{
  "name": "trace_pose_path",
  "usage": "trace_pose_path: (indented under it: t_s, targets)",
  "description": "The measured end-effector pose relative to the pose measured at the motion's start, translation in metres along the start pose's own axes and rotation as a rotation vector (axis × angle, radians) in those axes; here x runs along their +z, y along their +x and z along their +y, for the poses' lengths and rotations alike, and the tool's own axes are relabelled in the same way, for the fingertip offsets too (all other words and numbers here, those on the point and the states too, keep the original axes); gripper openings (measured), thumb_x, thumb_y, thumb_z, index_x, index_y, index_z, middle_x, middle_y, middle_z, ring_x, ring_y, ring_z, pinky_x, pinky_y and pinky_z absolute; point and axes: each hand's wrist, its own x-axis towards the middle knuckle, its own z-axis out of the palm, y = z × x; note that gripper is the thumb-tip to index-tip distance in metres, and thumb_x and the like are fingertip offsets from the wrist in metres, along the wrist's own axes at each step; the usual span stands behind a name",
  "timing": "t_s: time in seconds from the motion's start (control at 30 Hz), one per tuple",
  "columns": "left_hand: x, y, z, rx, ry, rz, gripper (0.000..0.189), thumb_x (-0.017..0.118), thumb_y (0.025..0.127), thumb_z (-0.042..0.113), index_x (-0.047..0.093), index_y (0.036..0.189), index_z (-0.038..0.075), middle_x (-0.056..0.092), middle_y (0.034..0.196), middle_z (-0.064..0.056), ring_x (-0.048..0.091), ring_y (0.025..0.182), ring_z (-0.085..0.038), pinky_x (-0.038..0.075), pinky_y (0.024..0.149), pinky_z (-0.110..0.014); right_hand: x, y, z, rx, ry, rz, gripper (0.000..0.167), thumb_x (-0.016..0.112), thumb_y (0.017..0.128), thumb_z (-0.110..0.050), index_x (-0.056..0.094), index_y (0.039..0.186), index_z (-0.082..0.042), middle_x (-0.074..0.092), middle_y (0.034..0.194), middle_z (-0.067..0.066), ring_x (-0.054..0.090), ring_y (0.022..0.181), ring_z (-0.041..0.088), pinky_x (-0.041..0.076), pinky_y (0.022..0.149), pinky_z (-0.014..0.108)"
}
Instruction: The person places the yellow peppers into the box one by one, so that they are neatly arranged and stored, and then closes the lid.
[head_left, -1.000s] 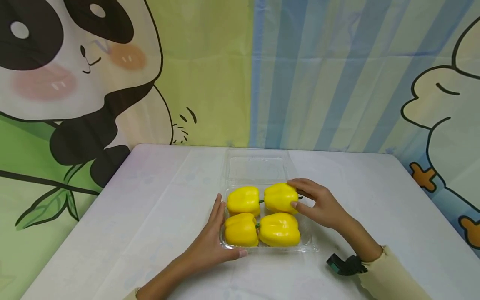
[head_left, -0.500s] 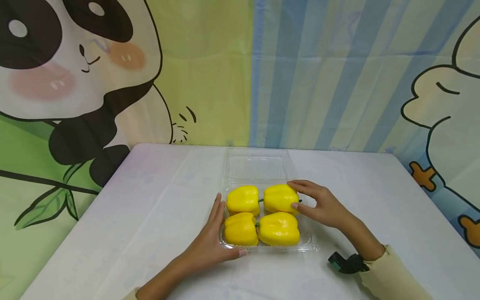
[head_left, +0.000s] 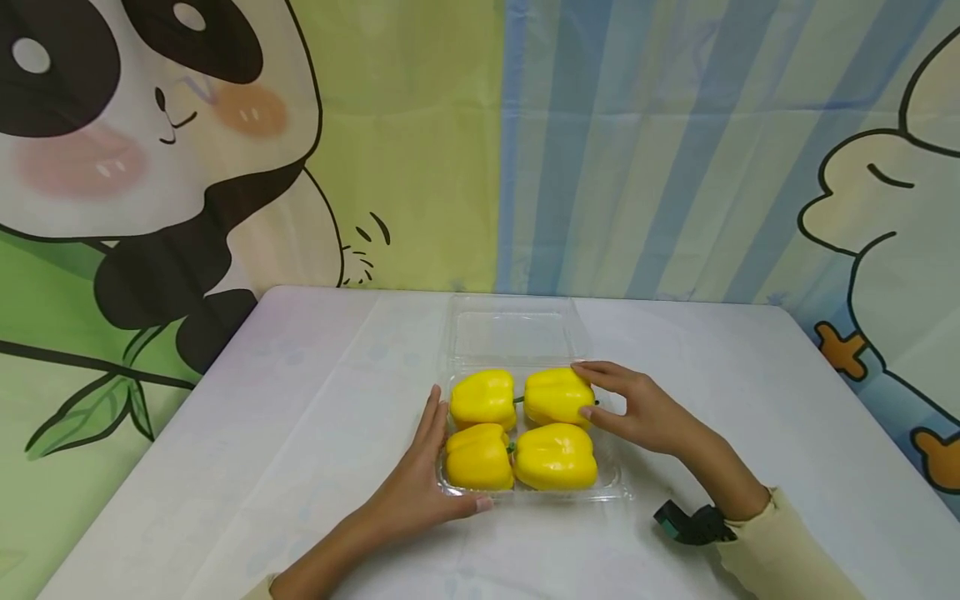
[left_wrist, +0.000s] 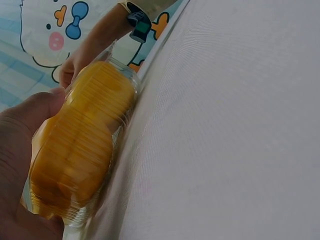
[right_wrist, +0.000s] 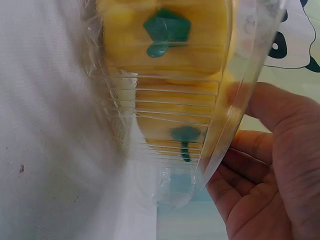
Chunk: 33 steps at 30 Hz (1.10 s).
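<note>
Several yellow bell peppers lie in two rows in a clear plastic clamshell box (head_left: 611,467), its lid (head_left: 513,333) folded back behind it. My right hand (head_left: 641,408) grips the back-right bell pepper (head_left: 557,396), thumb on its near side and fingers on its far side. Through the box wall in the right wrist view, green stems (right_wrist: 185,135) show. My left hand (head_left: 420,471) lies along the left side of the box with straight fingers, its thumb stretched along the front edge. Beside it are the front-left pepper (head_left: 478,458) and the back-left pepper (head_left: 483,398). The front-right pepper (head_left: 555,456) sits below my right hand.
The box stands on a table with a white cloth (head_left: 300,400). A printed curtain (head_left: 420,142) with a panda and stripes hangs right behind the table's back edge. A dark wrist camera (head_left: 693,525) is strapped at my right sleeve.
The back-right pepper has settled slightly lower in the box, my right hand staying on it. The left hand keeps its place at the box. The head view has shifted slightly.
</note>
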Motion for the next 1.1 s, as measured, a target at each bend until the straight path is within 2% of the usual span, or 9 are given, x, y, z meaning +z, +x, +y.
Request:
trace_pose_path:
  t_s: [0.17, 0.33, 0.6, 0.87, 1.1]
  targets:
    - [0.000, 0.000, 0.000, -0.002, -0.005, 0.002, 0.130, 0.084, 0.066, 0.056, 0.001, 0.157, 0.015, -0.020, 0.157, 0.019, 0.002, 0.145, -0.021, 0.020, 0.110, -0.057, -0.002, 0.000, -0.002, 0.023, -0.019, -0.041, 0.058, 0.070, 0.092, -0.021, 0.048, 0.142, -0.001, 0.049, 0.142, 0.016, 0.047, 0.128, 0.036, 0.043, 0.099, 0.052]
    - [0.000, -0.001, 0.001, -0.008, -0.003, -0.002, 0.131, 0.084, 0.065, 0.056, 0.001, 0.157, 0.016, -0.020, 0.156, 0.021, 0.004, 0.145, -0.020, 0.020, 0.111, -0.055, 0.000, -0.001, -0.003, 0.019, -0.027, -0.022, 0.057, 0.070, 0.092, -0.022, 0.049, 0.141, 0.000, 0.049, 0.141, 0.016, 0.048, 0.127, 0.035, 0.043, 0.099, 0.051]
    - [-0.001, 0.001, -0.001, 0.016, 0.001, -0.004, 0.130, 0.084, 0.067, 0.055, -0.002, 0.157, 0.015, -0.021, 0.157, 0.018, 0.002, 0.145, -0.022, 0.019, 0.110, -0.057, 0.003, 0.001, -0.006, 0.063, -0.037, 0.013, 0.063, 0.074, 0.087, -0.029, 0.052, 0.138, 0.001, 0.049, 0.141, 0.016, 0.048, 0.127, 0.036, 0.044, 0.098, 0.050]
    - [-0.001, 0.001, -0.003, 0.040, -0.002, -0.006, 0.130, 0.085, 0.068, 0.051, -0.003, 0.157, 0.015, -0.022, 0.157, 0.016, 0.000, 0.145, -0.022, 0.019, 0.110, -0.057, 0.004, 0.000, -0.013, 0.077, -0.145, -0.035, 0.067, 0.072, 0.089, -0.032, 0.048, 0.141, 0.002, 0.045, 0.144, 0.017, 0.045, 0.129, 0.036, 0.045, 0.098, 0.048]
    - [-0.001, 0.001, -0.002, 0.026, -0.002, -0.003, 0.130, 0.085, 0.068, 0.052, -0.003, 0.157, 0.017, -0.021, 0.156, 0.019, 0.000, 0.145, -0.019, 0.020, 0.111, -0.056, 0.006, 0.000, -0.010, 0.059, -0.154, -0.017, 0.066, 0.071, 0.089, -0.033, 0.049, 0.140, 0.003, 0.047, 0.142, 0.018, 0.047, 0.127, 0.037, 0.046, 0.097, 0.049]
